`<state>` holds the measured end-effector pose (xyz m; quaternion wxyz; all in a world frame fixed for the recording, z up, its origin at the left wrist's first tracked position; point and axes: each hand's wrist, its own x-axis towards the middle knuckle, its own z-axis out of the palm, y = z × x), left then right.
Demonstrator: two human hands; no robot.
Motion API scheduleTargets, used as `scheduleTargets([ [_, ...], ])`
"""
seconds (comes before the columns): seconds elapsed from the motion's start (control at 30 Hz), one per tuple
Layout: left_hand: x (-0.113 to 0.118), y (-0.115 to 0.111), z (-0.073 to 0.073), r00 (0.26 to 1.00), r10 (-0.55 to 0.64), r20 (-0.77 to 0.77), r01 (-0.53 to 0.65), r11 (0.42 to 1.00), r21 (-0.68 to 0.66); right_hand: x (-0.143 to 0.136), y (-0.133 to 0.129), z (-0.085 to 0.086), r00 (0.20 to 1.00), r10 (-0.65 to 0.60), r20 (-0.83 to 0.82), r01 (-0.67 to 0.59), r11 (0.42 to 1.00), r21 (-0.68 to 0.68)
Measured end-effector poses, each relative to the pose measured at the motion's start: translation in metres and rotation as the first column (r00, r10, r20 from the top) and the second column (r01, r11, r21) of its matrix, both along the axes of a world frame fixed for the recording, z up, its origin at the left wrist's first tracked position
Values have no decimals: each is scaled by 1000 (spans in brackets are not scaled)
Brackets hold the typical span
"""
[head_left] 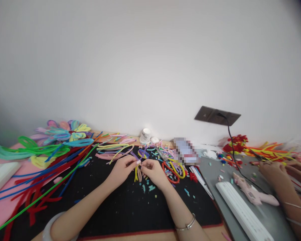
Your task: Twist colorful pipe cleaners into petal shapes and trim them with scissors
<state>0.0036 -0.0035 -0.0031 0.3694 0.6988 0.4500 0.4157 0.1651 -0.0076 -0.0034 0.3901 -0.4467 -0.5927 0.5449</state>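
Observation:
Over the black mat (110, 207), my left hand (124, 170) and my right hand (153, 170) meet, both with bent, closed fingers. Between the fingertips is a small bundle of pipe cleaners (136, 174), with yellow and pinkish-brown ends hanging below and purple strands above. The exact grip of each fingertip is too small to make out. Small teal pipe cleaner clippings (152, 188) lie scattered just below my right hand. Scissors (161, 152) rest among clippings behind it. Pink and yellow pipe cleaners (112, 155) lie behind my left hand.
Red, blue and green pipe cleaners (47, 170) spread over the left side, near a looped pastel bunch (67, 131). A paper cup (145, 134) stands by the wall. At right are a blurred phone-like item (186, 151), a power strip (243, 209), a pink glue gun (253, 192) and another person's hands (273, 172).

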Motion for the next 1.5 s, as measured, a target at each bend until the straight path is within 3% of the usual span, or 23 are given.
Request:
scheduleTargets([
  [0.23, 0, 3, -6, 984, -65, 165, 92, 982, -162, 2, 1, -2, 989, 12, -151, -23, 997, -68],
  [0.4, -1, 3, -2, 984, -18, 178, 53, 980, -192, 3, 0, -1, 966, 21, -259, -65, 985, -162],
  [0.6, 2, -1, 3, 965, -76, 251, 127, 973, -193, 3, -1, -1, 938, 96, -333, -161, 971, -175],
  [0.83, 2, 0, 0, 957, -117, 266, 170, 968, -187, 4, -1, 0, 956, 99, -275, -160, 965, -207],
  [1.0, 3, 3, -5, 958, -118, 262, 160, 977, -144, 6, -1, 2, 972, 96, -216, -128, 981, -144],
  [1.2, 2, 0, -3, 981, -100, 169, 120, 986, -115, 4, -2, 1, 992, 62, -109, -76, 988, -132],
  [1.33, 1, 1, -3, 989, -59, 134, 72, 993, -96, 1, -2, 1, 999, 52, -9, -52, 998, -35],
  [1.5, 2, 3, -1, 974, -48, 221, 82, 986, -148, 0, -5, 7, 994, -7, 109, -8, 990, 139],
])
